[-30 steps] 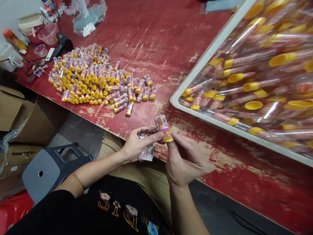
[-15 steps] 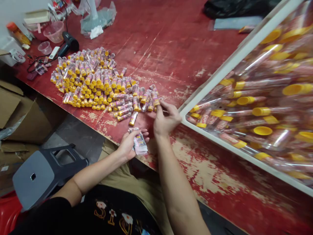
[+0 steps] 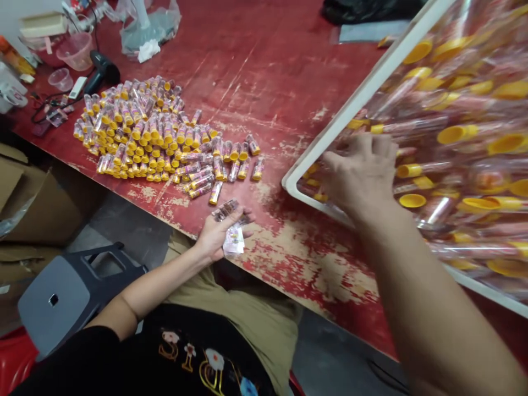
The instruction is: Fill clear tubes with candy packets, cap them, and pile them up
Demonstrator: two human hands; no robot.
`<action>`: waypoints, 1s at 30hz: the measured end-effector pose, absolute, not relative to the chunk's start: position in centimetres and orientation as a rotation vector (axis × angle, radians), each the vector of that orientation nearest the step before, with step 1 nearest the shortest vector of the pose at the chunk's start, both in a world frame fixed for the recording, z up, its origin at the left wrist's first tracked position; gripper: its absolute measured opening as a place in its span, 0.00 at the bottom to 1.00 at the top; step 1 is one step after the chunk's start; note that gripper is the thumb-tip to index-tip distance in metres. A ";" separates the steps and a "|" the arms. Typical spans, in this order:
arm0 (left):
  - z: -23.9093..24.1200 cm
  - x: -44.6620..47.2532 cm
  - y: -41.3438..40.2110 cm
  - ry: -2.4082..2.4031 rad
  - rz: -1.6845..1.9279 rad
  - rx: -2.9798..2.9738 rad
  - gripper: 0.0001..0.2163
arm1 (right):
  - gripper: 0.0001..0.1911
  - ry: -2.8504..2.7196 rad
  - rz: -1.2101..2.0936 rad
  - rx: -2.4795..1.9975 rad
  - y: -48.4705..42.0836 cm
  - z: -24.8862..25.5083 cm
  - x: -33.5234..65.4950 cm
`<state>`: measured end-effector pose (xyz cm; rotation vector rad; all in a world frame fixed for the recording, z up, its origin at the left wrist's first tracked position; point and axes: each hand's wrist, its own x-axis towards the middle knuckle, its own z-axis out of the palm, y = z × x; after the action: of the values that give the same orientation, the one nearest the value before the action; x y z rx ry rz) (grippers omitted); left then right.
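Plainly, the two hands were well apart. The left hand [image 3: 212,236] was palm up over the near edge of the red table [image 3: 264,82], its thumb laid across a small bunch of clear printed wrappers [image 3: 234,242] and pinning them against the palm and fingers. The ends of the wrappers stuck out on both sides of the thumb.

The right hand [image 3: 363,170] reached over the near left corner of a white tray [image 3: 369,85], back upward, its fingers down among the clear tubes [image 3: 457,135] inside. Those tubes had yellow ends and pinkish contents, and lay jumbled across the tray. The fingertips were hidden, so I could not tell whether they had closed on one.

Left of the tray, and beyond the left hand, a large pile of short tubes [image 3: 152,132] with printed sleeves lay on the table, many with their yellow ends facing the near edge. A few lay loosely spread at the right end of the pile, closest to the tray. Past the pile's far left side were a black hair dryer [image 3: 105,69] and a small clear cup [image 3: 60,80]. A grey stool [image 3: 58,294] stood below, beside cardboard boxes [image 3: 49,214].
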<state>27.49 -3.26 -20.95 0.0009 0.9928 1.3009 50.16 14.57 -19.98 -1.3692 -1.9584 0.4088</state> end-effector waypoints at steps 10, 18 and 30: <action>-19.5 30.0 -3.9 1.014 1.427 0.007 0.16 | 0.17 -1.403 1.091 -1.099 -1.9 -22.0 41.9; -19.3 30.7 -5.2 1.039 1.494 0.068 0.22 | 0.25 -1.175 1.123 -1.143 -3.0 -21.8 40.5; -18.1 30.1 -4.8 1.001 1.505 -0.023 0.19 | 0.24 -0.978 1.264 -0.994 -3.2 -21.3 42.4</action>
<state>30.10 -4.82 -18.15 -0.0235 1.0008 1.5051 42.39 -3.24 -21.26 -0.9935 -0.9783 1.2639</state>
